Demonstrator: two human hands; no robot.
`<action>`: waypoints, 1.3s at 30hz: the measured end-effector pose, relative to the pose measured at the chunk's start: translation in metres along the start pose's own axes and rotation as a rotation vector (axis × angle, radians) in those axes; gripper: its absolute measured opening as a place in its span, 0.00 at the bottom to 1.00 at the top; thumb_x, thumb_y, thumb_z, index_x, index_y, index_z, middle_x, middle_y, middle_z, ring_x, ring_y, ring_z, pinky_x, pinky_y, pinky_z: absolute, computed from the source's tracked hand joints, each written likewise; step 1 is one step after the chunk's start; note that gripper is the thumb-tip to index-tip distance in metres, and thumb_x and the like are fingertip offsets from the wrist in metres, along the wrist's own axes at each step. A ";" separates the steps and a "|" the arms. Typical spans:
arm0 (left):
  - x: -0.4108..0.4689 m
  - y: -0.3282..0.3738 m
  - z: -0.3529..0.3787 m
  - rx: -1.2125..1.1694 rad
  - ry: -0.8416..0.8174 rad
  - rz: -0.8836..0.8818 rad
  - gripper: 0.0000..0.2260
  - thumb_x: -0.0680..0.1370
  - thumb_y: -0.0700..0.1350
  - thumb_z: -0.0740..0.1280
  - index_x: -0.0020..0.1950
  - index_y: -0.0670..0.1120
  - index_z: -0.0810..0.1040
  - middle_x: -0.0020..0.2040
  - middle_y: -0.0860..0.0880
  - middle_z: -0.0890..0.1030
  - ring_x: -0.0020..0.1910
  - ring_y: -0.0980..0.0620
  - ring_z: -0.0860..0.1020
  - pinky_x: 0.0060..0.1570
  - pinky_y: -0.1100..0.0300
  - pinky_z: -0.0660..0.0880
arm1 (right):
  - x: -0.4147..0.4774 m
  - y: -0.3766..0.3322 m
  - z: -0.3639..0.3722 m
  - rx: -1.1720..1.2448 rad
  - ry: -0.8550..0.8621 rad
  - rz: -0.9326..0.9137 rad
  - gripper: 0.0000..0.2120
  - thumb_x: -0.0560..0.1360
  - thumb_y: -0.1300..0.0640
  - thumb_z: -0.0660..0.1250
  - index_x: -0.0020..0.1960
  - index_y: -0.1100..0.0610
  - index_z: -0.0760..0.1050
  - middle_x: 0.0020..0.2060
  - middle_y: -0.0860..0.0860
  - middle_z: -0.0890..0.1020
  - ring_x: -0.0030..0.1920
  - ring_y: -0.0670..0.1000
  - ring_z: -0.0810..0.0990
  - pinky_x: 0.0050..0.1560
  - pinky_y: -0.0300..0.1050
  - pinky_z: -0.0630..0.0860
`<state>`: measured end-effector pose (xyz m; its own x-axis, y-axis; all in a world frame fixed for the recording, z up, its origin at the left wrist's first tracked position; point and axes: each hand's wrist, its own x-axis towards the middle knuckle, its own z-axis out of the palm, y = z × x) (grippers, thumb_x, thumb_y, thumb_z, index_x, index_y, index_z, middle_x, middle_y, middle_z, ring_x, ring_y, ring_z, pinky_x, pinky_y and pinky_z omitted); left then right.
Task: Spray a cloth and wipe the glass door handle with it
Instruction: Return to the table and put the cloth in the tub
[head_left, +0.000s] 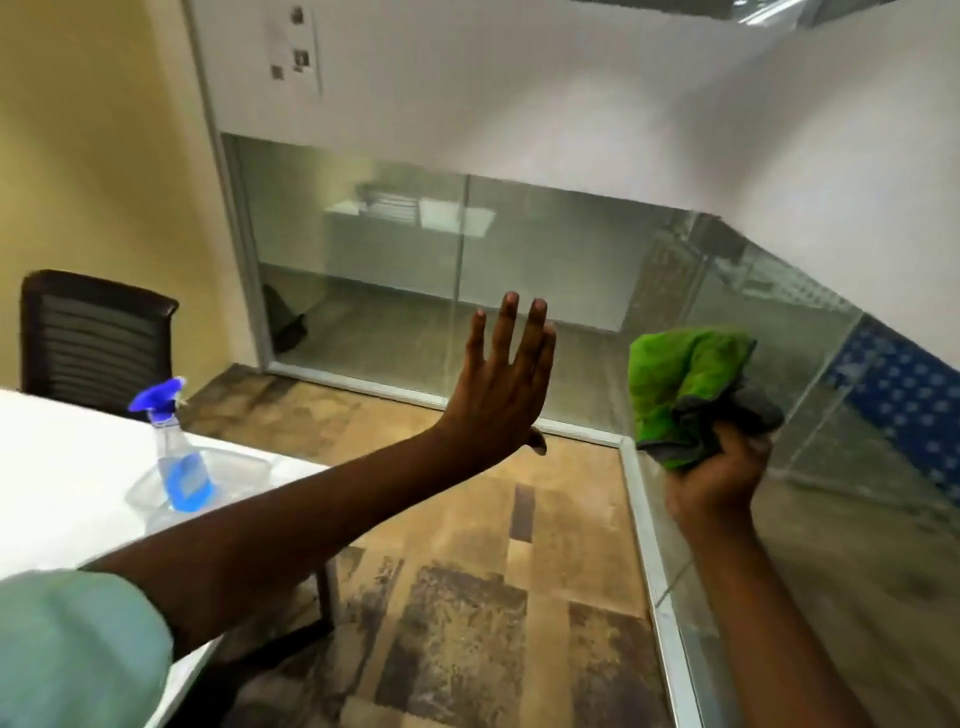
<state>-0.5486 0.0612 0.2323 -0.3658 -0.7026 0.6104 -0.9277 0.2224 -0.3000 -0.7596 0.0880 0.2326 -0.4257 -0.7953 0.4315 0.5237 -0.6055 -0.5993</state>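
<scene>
The glass wall (545, 291) fills the far side and runs on down the right; no door handle shows here, so its place cannot be told. The white table (62, 467) stands at left. On it the spray bottle (176, 452) stands upright, long axis vertical, blue nozzle pointing left. The left hand (501, 384) is raised, empty, its fingers (511, 317) straight and slightly apart, pointing up. The right hand (719, 478) has its fingers clamped on the bunched green cloth (685, 389), which stands up out of the fist. Likely next: find the handle, then wrap the damp face round it and rub along its length.
</scene>
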 end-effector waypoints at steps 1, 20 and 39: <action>-0.006 -0.018 0.001 0.022 -0.018 -0.042 0.66 0.56 0.74 0.73 0.79 0.36 0.52 0.79 0.31 0.52 0.76 0.25 0.42 0.71 0.27 0.40 | 0.001 0.017 0.014 0.024 -0.023 0.038 0.28 0.74 0.76 0.48 0.37 0.53 0.81 0.35 0.46 0.82 0.40 0.50 0.78 0.44 0.42 0.75; -0.131 -0.239 0.060 0.398 -0.283 -0.702 0.63 0.62 0.80 0.61 0.80 0.35 0.49 0.79 0.31 0.48 0.77 0.28 0.40 0.73 0.28 0.44 | -0.017 0.300 0.199 -0.127 -0.598 0.647 0.11 0.69 0.61 0.63 0.48 0.55 0.80 0.37 0.48 0.84 0.42 0.54 0.81 0.42 0.48 0.79; -0.287 -0.337 0.159 0.380 -0.440 -0.933 0.52 0.72 0.77 0.49 0.77 0.34 0.57 0.79 0.31 0.52 0.78 0.29 0.45 0.71 0.26 0.45 | -0.164 0.561 0.249 -0.751 -0.933 0.867 0.05 0.76 0.61 0.66 0.46 0.58 0.80 0.40 0.54 0.81 0.43 0.55 0.79 0.47 0.48 0.76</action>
<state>-0.1194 0.0802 0.0417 0.5959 -0.6831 0.4222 -0.7147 -0.6909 -0.1091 -0.2126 -0.1284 -0.0068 0.5835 -0.7995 -0.1425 -0.2591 -0.0170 -0.9657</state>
